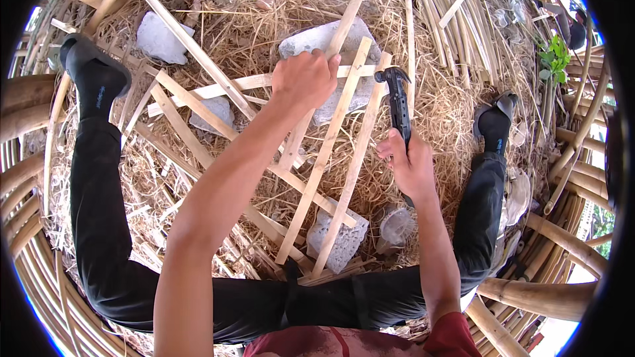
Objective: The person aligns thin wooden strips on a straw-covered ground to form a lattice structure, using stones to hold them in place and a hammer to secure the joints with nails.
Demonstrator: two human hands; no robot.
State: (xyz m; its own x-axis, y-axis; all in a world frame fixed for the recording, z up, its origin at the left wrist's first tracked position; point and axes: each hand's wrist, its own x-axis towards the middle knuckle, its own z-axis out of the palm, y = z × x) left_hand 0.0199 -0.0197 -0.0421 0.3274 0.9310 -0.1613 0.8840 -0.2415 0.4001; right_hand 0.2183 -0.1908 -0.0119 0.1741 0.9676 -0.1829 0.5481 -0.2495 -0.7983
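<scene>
Hammer [399,102]: right grip [411,162] wrapped round it, head far.
Slat [350,13]: left grip [305,80] clenched on it, apparently steadying.
Stone [307,41]: beneath slat, seemingly as backing.

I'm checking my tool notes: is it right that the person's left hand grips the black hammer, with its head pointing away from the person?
Not quite: the head view shows the right hand gripping the black hammer, its head pointing away from the person; the left hand is on a wooden strip.
</scene>
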